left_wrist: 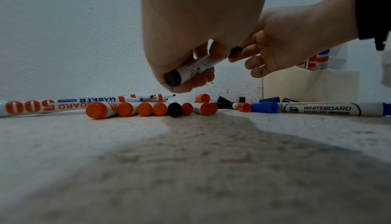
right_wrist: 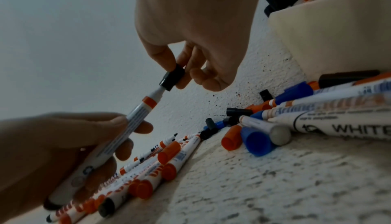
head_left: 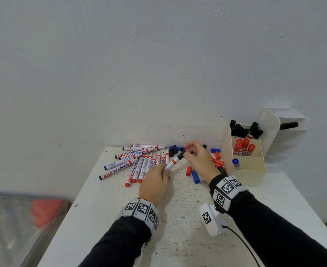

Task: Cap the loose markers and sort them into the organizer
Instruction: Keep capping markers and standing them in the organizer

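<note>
My left hand grips the barrel of a white marker with a black end plug, tip pointing up and away. My right hand pinches a black cap sitting over the marker's tip; a little white neck still shows below the cap. Beneath the left hand lie several uncapped markers in a fan. Loose caps in red, blue and black are scattered near the wall. The cream organizer stands at the right with black, red and blue capped markers in separate sections.
The white speckled table ends at the wall just behind the markers. A white device with a cable hangs at my right wrist. A blue whiteboard marker lies beside the organizer. Off the table's left edge sits a plastic-wrapped red thing.
</note>
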Demonstrator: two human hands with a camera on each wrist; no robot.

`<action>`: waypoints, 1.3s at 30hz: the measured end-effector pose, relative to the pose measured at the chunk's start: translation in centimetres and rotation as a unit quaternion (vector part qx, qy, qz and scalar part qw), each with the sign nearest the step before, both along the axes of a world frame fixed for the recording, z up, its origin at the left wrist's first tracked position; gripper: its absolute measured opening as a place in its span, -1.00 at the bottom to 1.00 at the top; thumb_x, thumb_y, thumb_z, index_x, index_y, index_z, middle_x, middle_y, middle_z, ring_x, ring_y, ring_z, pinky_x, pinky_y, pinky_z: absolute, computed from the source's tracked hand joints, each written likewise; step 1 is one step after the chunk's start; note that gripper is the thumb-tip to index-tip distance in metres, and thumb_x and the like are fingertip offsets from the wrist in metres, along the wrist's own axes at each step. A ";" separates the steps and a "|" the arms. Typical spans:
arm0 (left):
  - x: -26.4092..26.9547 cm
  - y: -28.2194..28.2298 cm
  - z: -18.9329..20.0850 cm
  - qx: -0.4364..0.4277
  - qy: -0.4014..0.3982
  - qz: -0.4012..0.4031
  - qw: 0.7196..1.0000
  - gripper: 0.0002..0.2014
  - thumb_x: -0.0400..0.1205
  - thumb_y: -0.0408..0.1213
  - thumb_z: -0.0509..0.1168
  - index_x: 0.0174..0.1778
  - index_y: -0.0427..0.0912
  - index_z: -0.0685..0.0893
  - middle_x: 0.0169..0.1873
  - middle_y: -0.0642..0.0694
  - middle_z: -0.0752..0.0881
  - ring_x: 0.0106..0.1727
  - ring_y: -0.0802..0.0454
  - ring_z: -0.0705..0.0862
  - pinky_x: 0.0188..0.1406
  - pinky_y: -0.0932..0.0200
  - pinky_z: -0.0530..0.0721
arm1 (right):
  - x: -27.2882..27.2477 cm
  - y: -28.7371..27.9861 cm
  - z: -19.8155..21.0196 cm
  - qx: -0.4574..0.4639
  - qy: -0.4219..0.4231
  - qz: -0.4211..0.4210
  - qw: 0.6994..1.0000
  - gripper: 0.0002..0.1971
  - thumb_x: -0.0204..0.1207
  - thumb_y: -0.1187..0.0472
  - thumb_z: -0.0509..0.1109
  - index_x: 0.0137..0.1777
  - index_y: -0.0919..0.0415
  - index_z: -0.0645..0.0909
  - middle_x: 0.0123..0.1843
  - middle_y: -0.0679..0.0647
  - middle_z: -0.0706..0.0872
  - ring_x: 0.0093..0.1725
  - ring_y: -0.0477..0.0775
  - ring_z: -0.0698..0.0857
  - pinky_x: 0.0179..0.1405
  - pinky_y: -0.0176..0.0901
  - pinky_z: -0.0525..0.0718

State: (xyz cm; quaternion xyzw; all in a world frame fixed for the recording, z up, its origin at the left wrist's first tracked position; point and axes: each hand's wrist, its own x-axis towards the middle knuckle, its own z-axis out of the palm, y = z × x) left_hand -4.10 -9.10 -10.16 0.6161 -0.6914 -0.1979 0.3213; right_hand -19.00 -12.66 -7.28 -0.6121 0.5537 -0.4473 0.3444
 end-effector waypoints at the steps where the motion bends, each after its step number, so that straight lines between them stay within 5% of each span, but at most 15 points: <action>1: 0.0 0.0 -0.1 -0.005 -0.004 -0.002 1.000 -0.71 0.73 -0.14 0.04 0.20 -0.16 0.59 -0.08 -0.08 0.66 -0.09 0.06 0.58 -0.17 0.28 0.44 | 0.1 0.0 -0.1 0.004 0.012 0.014 1.000 -0.86 0.57 0.29 0.27 0.10 0.15 0.55 -0.10 -0.02 0.65 -0.35 -0.12 0.53 -0.41 -0.38 0.48; 4: 0.1 -0.1 -0.3 -0.004 -0.002 -0.005 1.000 -0.72 0.73 -0.14 0.03 0.10 -0.17 0.60 -0.20 -0.04 0.61 -0.21 0.08 0.53 -0.30 0.25 0.39 | 0.2 0.0 -0.2 0.039 0.032 0.033 0.998 -0.83 0.61 0.06 0.25 -0.02 0.15 0.58 -0.22 -0.01 0.66 -0.27 -0.07 0.59 -0.25 -0.30 0.52; 6: 0.0 0.1 -0.1 -0.011 -0.036 -0.017 0.999 -0.72 0.73 -0.10 0.01 0.06 -0.14 0.58 -0.25 -0.02 0.60 -0.28 0.09 0.52 -0.41 0.26 0.39 | 0.2 -0.2 -0.3 0.066 0.072 0.019 0.995 -0.65 0.61 -0.07 0.19 -0.24 0.18 0.51 -0.41 0.02 0.54 -0.41 -0.02 0.50 -0.35 -0.21 0.47; 12: -0.2 0.7 0.7 -0.027 -0.135 -0.054 0.989 -0.70 0.75 -0.08 -0.08 -0.04 -0.10 0.53 -0.35 0.02 0.54 -0.38 0.11 0.45 -0.53 0.34 0.27 | 1.2 -0.2 0.2 0.110 0.096 -0.009 0.989 -0.58 0.65 0.12 0.08 -0.49 0.14 0.29 -0.53 0.02 0.27 -0.52 -0.04 0.28 -0.44 -0.15 0.28; 21: -0.4 0.8 0.4 0.035 0.031 -0.133 0.990 -0.64 0.74 -0.12 -0.04 -0.41 -0.02 0.36 -0.48 0.03 0.42 -0.44 0.16 0.37 -0.45 0.38 0.33 | 1.9 1.3 1.7 0.040 0.063 0.050 0.996 -0.55 0.64 0.27 0.10 -0.54 0.15 0.32 -0.58 -0.02 0.30 -0.62 -0.17 0.29 -0.58 -0.36 0.27; 24: -0.6 0.9 0.3 0.035 0.064 -0.139 0.988 -0.63 0.74 -0.12 -0.05 -0.41 -0.01 0.37 -0.48 0.05 0.43 -0.44 0.19 0.39 -0.44 0.41 0.36 | 1.8 1.4 2.0 0.034 0.071 0.067 0.995 -0.56 0.65 0.26 0.10 -0.52 0.16 0.33 -0.58 -0.03 0.30 -0.69 -0.20 0.30 -0.65 -0.47 0.25; 28: -0.8 0.8 0.1 0.044 0.125 -0.121 0.984 -0.67 0.73 -0.09 -0.05 -0.32 -0.02 0.44 -0.44 0.04 0.50 -0.41 0.16 0.45 -0.35 0.32 0.41 | 2.3 1.3 2.2 -0.022 0.087 0.055 0.994 -0.65 0.62 0.15 0.20 -0.39 0.28 0.45 -0.52 0.06 0.37 -0.51 -0.09 0.34 -0.46 -0.26 0.34; 31: -0.8 0.9 0.4 0.033 0.156 -0.120 0.980 -0.62 0.71 0.01 -0.08 -0.25 -0.06 0.53 -0.36 0.07 0.58 -0.30 0.22 0.54 -0.18 0.31 0.49 | 2.1 1.6 3.0 -0.055 0.101 0.031 0.993 -0.75 0.55 0.07 0.34 -0.27 0.22 0.50 -0.44 -0.05 0.50 -0.45 -0.14 0.47 -0.47 -0.44 0.45; 33: -0.8 0.7 0.3 0.006 0.092 -0.099 0.991 -0.55 0.70 0.10 -0.13 -0.04 -0.04 0.62 -0.04 0.10 0.65 0.05 0.24 0.58 0.17 0.14 0.50 | 1.3 2.0 4.4 -0.089 0.098 0.009 0.991 -0.82 0.53 0.08 0.38 -0.11 0.21 0.56 -0.33 -0.09 0.57 -0.38 -0.23 0.53 -0.40 -0.55 0.53; 35: -0.5 0.5 0.3 0.028 -0.057 -0.047 0.997 -0.60 0.72 0.03 -0.07 0.40 0.01 0.46 0.32 0.10 0.49 0.39 0.13 0.42 0.46 -0.08 0.30 | 0.0 2.1 6.5 -0.132 0.091 -0.031 0.987 -0.81 0.57 0.14 0.33 0.06 0.25 0.59 -0.19 -0.08 0.61 -0.29 -0.30 0.56 -0.28 -0.65 0.52; 39: -0.3 0.4 0.3 0.089 -0.245 -0.020 0.965 -0.60 0.71 -0.03 -0.03 0.47 0.01 0.34 0.39 -0.02 0.40 0.42 -0.01 0.34 0.46 -0.13 0.22 | -4.4 2.3 10.9 -0.231 0.074 -0.153 0.958 -0.79 0.61 0.31 0.26 0.19 0.32 0.58 -0.05 0.03 0.62 -0.28 -0.33 0.53 -0.29 -0.70 0.47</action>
